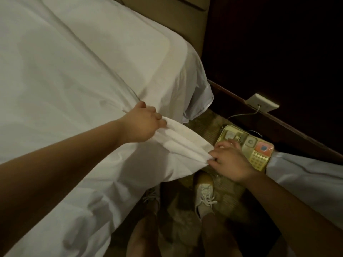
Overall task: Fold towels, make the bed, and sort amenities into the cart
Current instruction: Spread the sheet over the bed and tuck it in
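Bed-making looks partway done. A white sheet [74, 80] lies spread and mostly smooth up to a beige headboard [159, 13], but its near edge hangs loose and is not yet tucked. No towels, amenities or cart are in view, so those steps cannot be judged.

The left hand [143, 123], arm stretched forward, grips a bunched fold at the sheet's side edge. The right hand [228, 160], lower and nearer, pinches the free end of that fold. The fold is pulled taut above the carpet, in front of a telephone [258, 151] lying on the floor near a white shoe [205, 193].

No legible text (telephone [258, 155] keypad blurry)
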Tool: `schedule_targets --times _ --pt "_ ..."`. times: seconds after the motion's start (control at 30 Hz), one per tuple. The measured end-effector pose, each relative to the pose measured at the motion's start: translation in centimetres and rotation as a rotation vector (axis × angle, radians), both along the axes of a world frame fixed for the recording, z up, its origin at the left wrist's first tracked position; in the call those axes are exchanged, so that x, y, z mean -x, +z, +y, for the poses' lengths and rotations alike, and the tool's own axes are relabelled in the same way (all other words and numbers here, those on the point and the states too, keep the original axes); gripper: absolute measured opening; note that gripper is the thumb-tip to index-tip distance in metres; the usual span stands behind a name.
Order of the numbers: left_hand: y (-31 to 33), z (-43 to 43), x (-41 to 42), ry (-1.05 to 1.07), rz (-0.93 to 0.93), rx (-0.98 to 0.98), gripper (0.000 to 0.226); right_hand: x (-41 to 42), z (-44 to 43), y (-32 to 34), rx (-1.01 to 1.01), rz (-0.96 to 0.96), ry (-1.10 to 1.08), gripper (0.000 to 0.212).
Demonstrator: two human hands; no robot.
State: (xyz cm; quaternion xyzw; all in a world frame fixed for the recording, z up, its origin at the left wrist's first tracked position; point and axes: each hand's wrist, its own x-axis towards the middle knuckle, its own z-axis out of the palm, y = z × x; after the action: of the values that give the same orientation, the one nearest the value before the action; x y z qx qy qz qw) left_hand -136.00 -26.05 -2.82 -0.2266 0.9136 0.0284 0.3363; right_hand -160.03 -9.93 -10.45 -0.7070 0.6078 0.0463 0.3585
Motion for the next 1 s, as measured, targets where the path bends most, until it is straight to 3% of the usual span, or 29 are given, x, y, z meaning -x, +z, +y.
schedule_targets --times 0.07,0.2,0.27,0.4,0.53,0.67,0.73,0.87,1.0 --pt "0.0 0.0 1.2 -0.022 -0.018 -0.049 0.04 0.3 0.6 0.7 0.039 0.002 -0.129 0.044" --pt "0.8 -1.1 3.4 0.189 0.093 -0.275 0.041 1.6 0.7 2.3 -0.047 -0.258 -0.539 0.024" --pt "1.2 -1.8 4.4 0.277 0.118 -0.371 0.046 2.0 0.6 3.4 -0.085 -0.353 -0.603 0.014" --pt "1.2 -2.1 6.8 0.201 -0.146 -0.432 0.056 2.3 1.1 5.9 -0.081 -0.431 -0.614 0.007" --pt "1.3 -3.9 9.1 0.271 -0.333 -0.562 0.061 2.3 0.6 6.9 0.044 -0.455 -0.765 0.02" --pt "2.1 -6.9 9.0 0.316 -0.516 -0.543 0.05 2.2 -1.1 7.1 0.024 -0.48 -0.915 0.022" --pt "3.2 -8.3 8.5 0.365 -0.423 -0.499 0.039 2.4 -1.6 8.0 0.095 -0.528 -0.952 0.022" --pt "6.5 -11.3 8.0 0.63 0.014 -0.518 0.032 3.3 -2.7 8.9 0.127 -0.691 -1.029 0.017" --pt "7.3 -12.0 9.8 0.535 0.059 -0.388 0.029 4.5 -4.3 8.4 0.132 -0.791 -1.139 0.017"
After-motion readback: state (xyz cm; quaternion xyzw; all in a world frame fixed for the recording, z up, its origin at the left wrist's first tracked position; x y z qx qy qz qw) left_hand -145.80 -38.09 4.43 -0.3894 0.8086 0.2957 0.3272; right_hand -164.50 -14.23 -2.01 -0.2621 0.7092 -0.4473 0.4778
